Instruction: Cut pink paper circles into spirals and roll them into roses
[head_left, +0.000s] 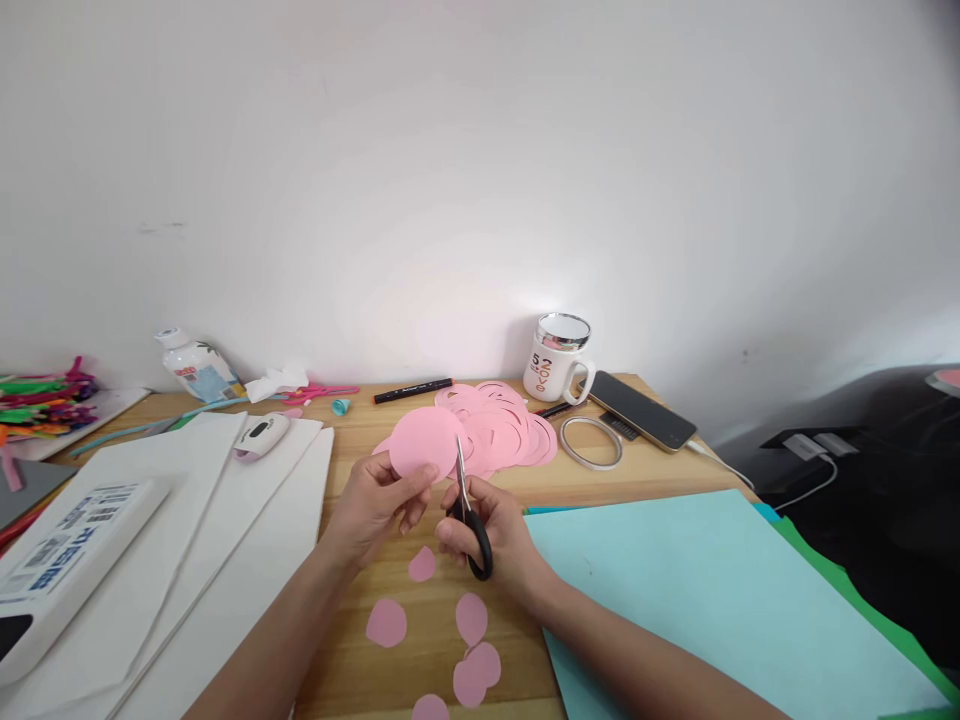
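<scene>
Between thumb and fingers, my left hand point(379, 505) pinches a pink paper circle point(421, 440) by its lower edge. My right hand point(491, 535) grips black-handled scissors point(480, 545), their blades pointing up at the circle's right edge. Whether the blades are parted is hard to make out. Behind the circle lies a heap of pink paper rings and offcuts point(506, 430). Below my hands, several small pink paper petals point(387, 623) are scattered on the wooden table point(360, 680); two of them point(477, 675) overlap.
White sheets point(277, 540) and a white box point(75, 560) lie left; blue-green paper point(675, 590) lies right. Along the wall stand a white mug point(553, 365) and a bottle point(199, 368), with a black marker point(414, 391). A phone point(641, 410) lies beside a tape roll point(591, 444).
</scene>
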